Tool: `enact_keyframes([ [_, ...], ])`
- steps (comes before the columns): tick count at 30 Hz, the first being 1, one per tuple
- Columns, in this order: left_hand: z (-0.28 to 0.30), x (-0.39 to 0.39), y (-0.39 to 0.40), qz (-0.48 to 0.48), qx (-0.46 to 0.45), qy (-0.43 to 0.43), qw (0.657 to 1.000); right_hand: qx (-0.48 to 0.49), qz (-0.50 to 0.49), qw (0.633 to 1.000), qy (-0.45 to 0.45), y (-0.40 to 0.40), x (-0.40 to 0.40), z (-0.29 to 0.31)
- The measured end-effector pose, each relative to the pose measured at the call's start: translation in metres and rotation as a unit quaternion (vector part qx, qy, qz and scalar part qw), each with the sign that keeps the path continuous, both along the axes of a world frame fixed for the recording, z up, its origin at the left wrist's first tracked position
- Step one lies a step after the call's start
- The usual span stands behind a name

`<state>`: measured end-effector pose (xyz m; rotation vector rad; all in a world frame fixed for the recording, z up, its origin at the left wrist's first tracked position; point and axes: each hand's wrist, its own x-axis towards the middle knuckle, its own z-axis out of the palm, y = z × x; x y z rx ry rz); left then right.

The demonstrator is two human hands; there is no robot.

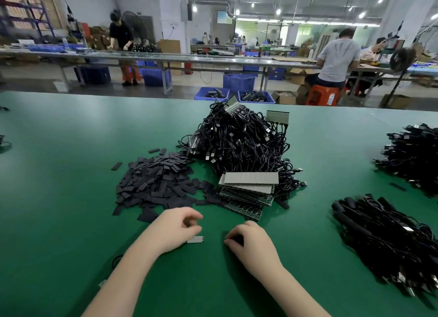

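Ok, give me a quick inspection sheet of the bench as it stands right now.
Surface: green matted table, flat and wide.
Job's things: small grey pinned board; small black piece, mostly hidden.
Clutter: heap of flat black sleeves; stack of green circuit-board panels beside it.
Grips: left hand curled round the grey board; right hand pinches the black piece.
Cables: tangled pile of black USB cables behind the panels; nearer black cable bundle and farther black cable bundle on the right.
Surroundings: blue plastic crates on the floor; seated worker at a far bench.
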<state>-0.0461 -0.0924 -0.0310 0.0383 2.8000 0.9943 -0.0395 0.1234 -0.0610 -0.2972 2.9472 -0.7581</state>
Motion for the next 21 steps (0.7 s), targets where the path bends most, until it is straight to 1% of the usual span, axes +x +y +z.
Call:
enact_keyframes([
  [2,0.005,0.004,-0.004,-0.038,-0.118,-0.049,0.991,0.001,-0.014,1.0,-0.003,0.004,0.0,0.0],
  [4,0.007,0.006,0.001,-0.04,-0.204,-0.043,0.977,0.027,-0.036,0.999,0.002,0.008,0.001,0.0],
  [6,0.007,0.006,0.009,-0.038,-0.232,-0.026,0.972,0.019,-0.052,0.998,-0.003,0.012,0.003,-0.001],
  [8,0.006,0.005,0.017,-0.039,-0.234,-0.018,0.971,-0.015,-0.056,0.998,-0.016,0.016,0.002,-0.001],
  [11,0.0,0.004,0.027,-0.007,-0.205,0.02,0.978,-0.036,-0.06,0.997,-0.012,0.022,-0.001,0.002],
  [13,-0.007,0.005,0.036,0.019,-0.171,0.07,0.983,-0.036,-0.076,0.996,0.012,0.026,-0.004,0.0],
  [14,-0.012,0.006,0.041,0.031,-0.145,0.1,0.984,-0.051,-0.087,0.994,0.029,0.027,-0.006,-0.002],
  [15,-0.016,0.006,0.047,0.043,-0.113,0.13,0.984,-0.083,-0.099,0.99,0.049,0.029,-0.007,-0.004],
  [17,-0.023,0.007,0.06,0.069,-0.039,0.176,0.981,-0.183,-0.129,0.971,0.08,0.03,-0.008,-0.007],
  [19,-0.029,0.006,0.071,0.085,0.026,0.202,0.975,-0.288,-0.168,0.938,0.091,0.029,-0.008,-0.01],
  [21,-0.034,0.005,0.081,0.083,0.073,0.212,0.971,-0.355,-0.201,0.908,0.093,0.026,-0.008,-0.012],
])
